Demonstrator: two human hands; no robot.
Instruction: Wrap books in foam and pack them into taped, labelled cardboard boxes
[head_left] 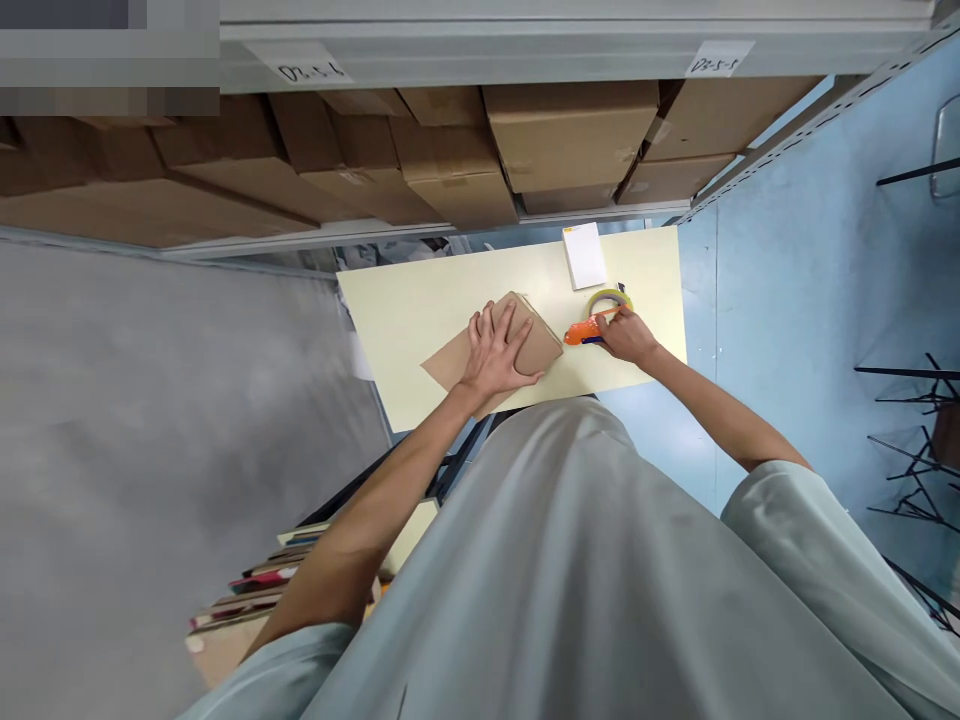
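Note:
My left hand (496, 350) lies with fingers spread on a small brown cardboard box (541, 345). A flap of the box (448, 362) sticks out to the left on the tabletop. My right hand (627, 336) is closed around an orange tape dispenser (579, 332), just right of the box and apart from it. A yellowish roll of tape (598, 299) shows behind the fingers, at the dispenser. My fingers hide part of the dispenser's handle.
The pale yellow table (405, 300) carries a small white box (584, 256) near its back edge. Beyond it stands a metal shelf (495, 55) packed with cardboard boxes (574, 135). Flat boards (255, 600) are stacked low at left. Black metal frames (919, 470) stand at right.

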